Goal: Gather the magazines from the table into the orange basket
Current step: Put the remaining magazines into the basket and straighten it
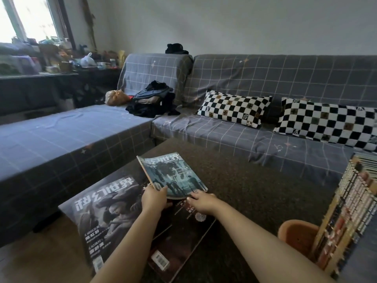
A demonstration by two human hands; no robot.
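Note:
A teal-covered magazine [172, 174] is raised off the dark table [255, 193], its near edge held by both hands. My left hand [154, 198] grips its near left corner, thumb on the cover. My right hand [202, 201] holds its near right edge, fingers tucked under it. A large grey magazine [106, 213] lies on the table's left corner, partly over the edge. A dark red magazine [181, 240] lies under my forearms. The orange basket [295, 234] stands at the lower right, mostly hidden behind a stack of books.
A tall stack of books [350, 211] leans at the right edge beside the basket. A grey checked sofa [234, 127] wraps round the table, with two chequered cushions [234, 108] and a pile of dark clothes [153, 101].

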